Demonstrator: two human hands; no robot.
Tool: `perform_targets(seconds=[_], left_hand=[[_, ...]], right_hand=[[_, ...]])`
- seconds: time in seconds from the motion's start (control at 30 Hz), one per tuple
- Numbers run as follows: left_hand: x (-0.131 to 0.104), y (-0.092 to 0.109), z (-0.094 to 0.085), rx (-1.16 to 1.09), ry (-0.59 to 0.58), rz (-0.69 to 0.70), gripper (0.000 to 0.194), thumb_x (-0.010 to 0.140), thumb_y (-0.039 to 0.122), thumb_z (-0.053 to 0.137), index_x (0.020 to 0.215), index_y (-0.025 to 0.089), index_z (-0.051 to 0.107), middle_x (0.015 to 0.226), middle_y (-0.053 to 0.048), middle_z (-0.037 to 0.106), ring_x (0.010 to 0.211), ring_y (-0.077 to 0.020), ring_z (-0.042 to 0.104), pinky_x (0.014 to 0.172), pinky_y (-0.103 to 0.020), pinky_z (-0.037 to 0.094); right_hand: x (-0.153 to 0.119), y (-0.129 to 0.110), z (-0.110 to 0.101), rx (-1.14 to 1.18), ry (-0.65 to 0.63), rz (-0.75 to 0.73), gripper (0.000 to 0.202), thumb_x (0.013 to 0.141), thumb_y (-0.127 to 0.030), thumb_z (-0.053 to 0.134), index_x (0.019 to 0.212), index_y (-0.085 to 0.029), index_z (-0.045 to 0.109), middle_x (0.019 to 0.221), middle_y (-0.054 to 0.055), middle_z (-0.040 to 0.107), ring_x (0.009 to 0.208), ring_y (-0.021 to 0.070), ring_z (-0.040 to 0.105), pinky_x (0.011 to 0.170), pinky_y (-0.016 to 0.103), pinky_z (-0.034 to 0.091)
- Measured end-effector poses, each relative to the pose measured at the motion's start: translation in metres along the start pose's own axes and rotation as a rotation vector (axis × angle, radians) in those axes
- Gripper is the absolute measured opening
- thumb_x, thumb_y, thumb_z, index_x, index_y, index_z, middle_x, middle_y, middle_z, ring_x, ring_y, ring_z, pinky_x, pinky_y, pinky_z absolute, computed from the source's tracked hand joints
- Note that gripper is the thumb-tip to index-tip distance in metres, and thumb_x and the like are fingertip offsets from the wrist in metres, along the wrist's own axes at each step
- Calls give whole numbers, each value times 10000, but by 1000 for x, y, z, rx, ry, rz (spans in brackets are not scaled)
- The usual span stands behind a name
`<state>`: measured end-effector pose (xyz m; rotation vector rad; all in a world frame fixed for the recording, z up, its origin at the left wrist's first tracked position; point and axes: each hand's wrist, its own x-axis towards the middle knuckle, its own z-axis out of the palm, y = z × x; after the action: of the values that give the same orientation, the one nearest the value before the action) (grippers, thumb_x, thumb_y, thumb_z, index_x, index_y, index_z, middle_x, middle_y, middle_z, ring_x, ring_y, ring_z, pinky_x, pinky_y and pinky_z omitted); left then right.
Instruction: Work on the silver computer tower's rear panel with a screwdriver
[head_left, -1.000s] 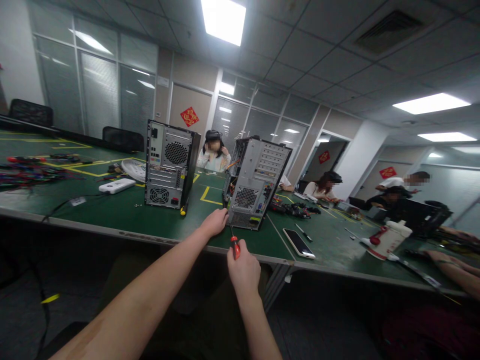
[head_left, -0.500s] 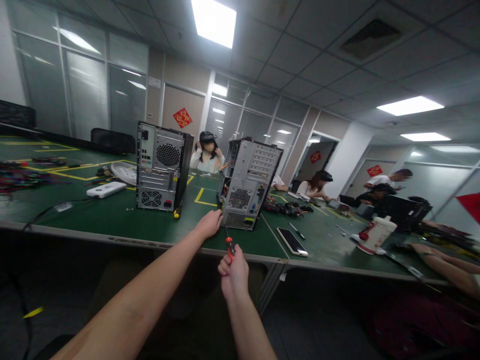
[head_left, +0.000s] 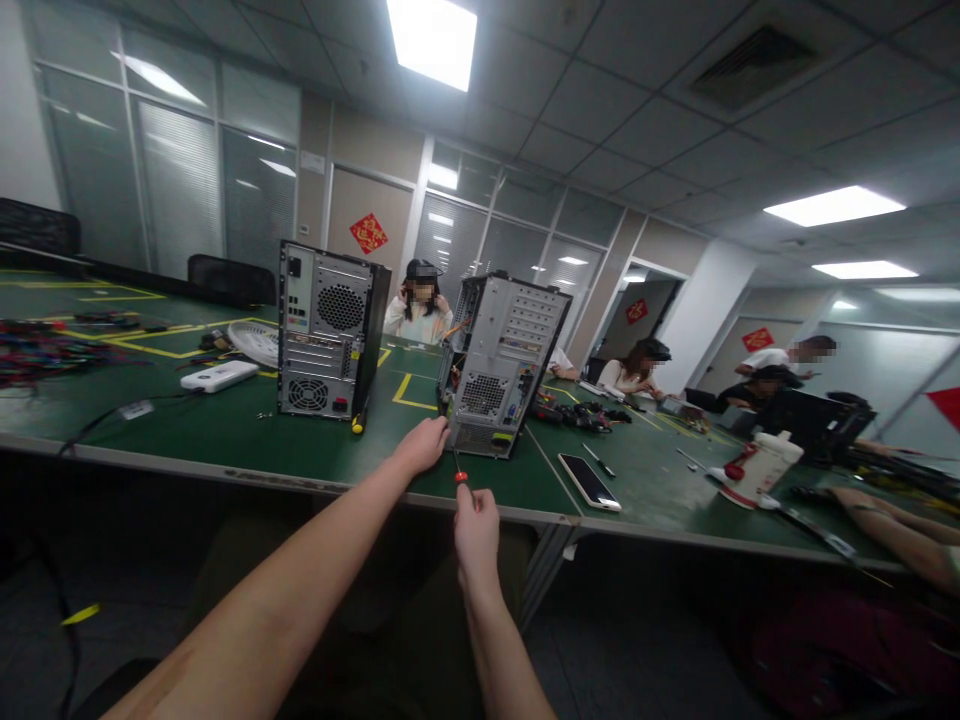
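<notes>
A grey desktop computer case [head_left: 491,350] stands upright on the green table, its back panel facing me and its left side open with wires showing. My left hand [head_left: 424,446] is closed at the lower left corner of this case, fingertips partly hidden by its edge. My right hand [head_left: 478,525] grips a red-and-black screwdriver [head_left: 461,478]. The screwdriver's shaft points up to the bottom left corner of the back panel; whether the tip sits in a screw is too small to tell.
A second computer case [head_left: 322,335] stands left, with a yellow-ended tool [head_left: 358,425] beside its base. A phone [head_left: 589,482] lies right of my hands. Further right is a white cup [head_left: 761,470]. A white power bank [head_left: 219,377] and tangled wires [head_left: 45,352] lie left. Other people sit around.
My right hand has turned on the screwdriver, and its fingers now cover more of the handle. My left hand stays at the case corner. The view has shifted slightly.
</notes>
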<state>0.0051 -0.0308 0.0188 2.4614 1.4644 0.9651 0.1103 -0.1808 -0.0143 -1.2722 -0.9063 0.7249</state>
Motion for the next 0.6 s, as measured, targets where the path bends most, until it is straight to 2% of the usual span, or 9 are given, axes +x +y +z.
perform_targets(seconds=[0.03, 0.1, 0.17, 0.27, 0.37, 0.43, 0.53, 0.6], left_hand=[[0, 0, 0, -3, -1, 0, 247, 1022, 333, 351, 1088, 206, 552, 1018, -114, 654, 953, -229, 631, 818, -325, 467], [0, 0, 0, -11, 2, 4, 254, 1022, 337, 343, 1084, 207, 553, 1020, -114, 654, 950, -229, 629, 816, -325, 467], [0, 0, -1, -19, 0, 8, 254, 1020, 337, 344, 1077, 206, 554, 1017, -110, 654, 941, -227, 629, 808, -323, 468], [0, 1, -1, -20, -9, -2, 247, 1017, 332, 355, 1072, 203, 558, 1017, -111, 654, 940, -224, 632, 808, -320, 474], [1, 1, -1, -9, -3, -9, 245, 1016, 326, 362, 1071, 200, 565, 1021, -117, 657, 971, -229, 634, 841, -326, 479], [1, 1, 0, -7, 0, -9, 253, 1017, 327, 358, 1077, 199, 567, 1024, -120, 658, 985, -232, 635, 857, -330, 480], [2, 0, 1, -10, -2, -11, 264, 1018, 337, 352, 1087, 199, 567, 1029, -121, 660, 990, -234, 634, 861, -332, 481], [2, -1, 2, -8, -2, -8, 262, 1017, 339, 354, 1083, 200, 567, 1027, -120, 660, 988, -235, 634, 857, -333, 482]], right_hand=[[-2, -2, -2, -94, 2, -44, 304, 804, -464, 666, 759, -238, 468, 567, -75, 479, 505, 104, 434, 508, 219, 273], [-6, -7, -7, -631, -14, -213, 169, 874, -399, 594, 876, -237, 545, 628, -37, 550, 553, 134, 499, 558, 240, 282], [-9, -14, -11, -994, -36, -320, 160, 924, -360, 540, 1023, -243, 583, 675, 0, 606, 589, 160, 559, 581, 254, 279], [-9, -24, -18, -1193, -62, -393, 190, 955, -328, 508, 1112, -250, 582, 778, 42, 667, 670, 183, 622, 589, 259, 271], [-6, -32, -25, -1190, -86, -376, 178, 966, -332, 500, 1106, -245, 568, 823, 52, 679, 714, 196, 638, 592, 259, 273], [-3, -32, -27, -1085, -100, -331, 171, 968, -360, 495, 1076, -241, 553, 792, 41, 668, 701, 202, 632, 592, 259, 288], [2, -26, -23, -754, -58, -244, 205, 947, -438, 502, 978, -236, 529, 754, 18, 642, 661, 184, 604, 578, 253, 326], [5, -18, -17, -417, -28, -165, 287, 912, -523, 526, 894, -238, 502, 688, -10, 602, 579, 151, 552, 527, 238, 334]])
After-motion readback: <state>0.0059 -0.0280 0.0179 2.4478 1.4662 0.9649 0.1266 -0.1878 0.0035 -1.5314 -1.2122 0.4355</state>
